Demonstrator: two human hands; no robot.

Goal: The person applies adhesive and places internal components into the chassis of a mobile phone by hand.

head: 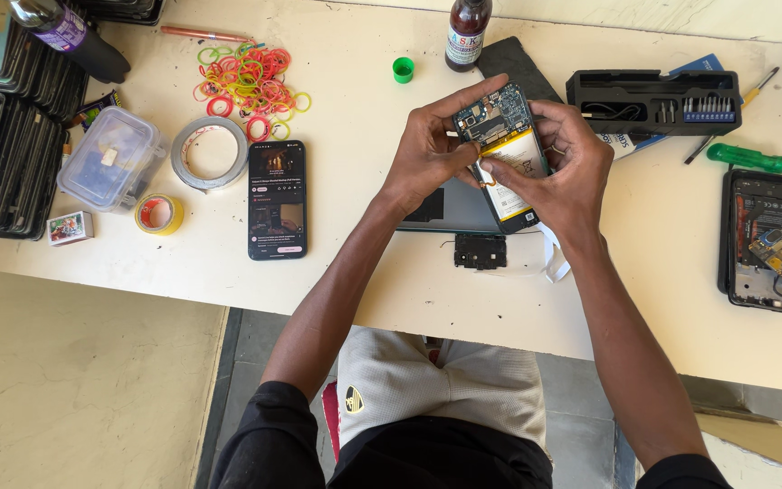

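Note:
An opened phone (505, 136) with its circuit board and pale battery exposed is held above the white table (364, 263) by both my hands. My left hand (427, 154) grips its left edge, thumb pressed near a small orange part at the battery's lower left. My right hand (565, 163) wraps the right side, fingers curled behind it. Under the phone lie a grey back cover (450, 206) and a small black part (480, 251).
A working phone (277, 199) lies screen up at the left, beside grey tape (207, 154), yellow tape (159, 215), a clear box (110, 158) and several rubber bands (246, 81). Further back are a brown bottle (468, 34), green cap (403, 70), bit case (653, 101), green screwdriver (746, 158), dismantled phone (776, 243).

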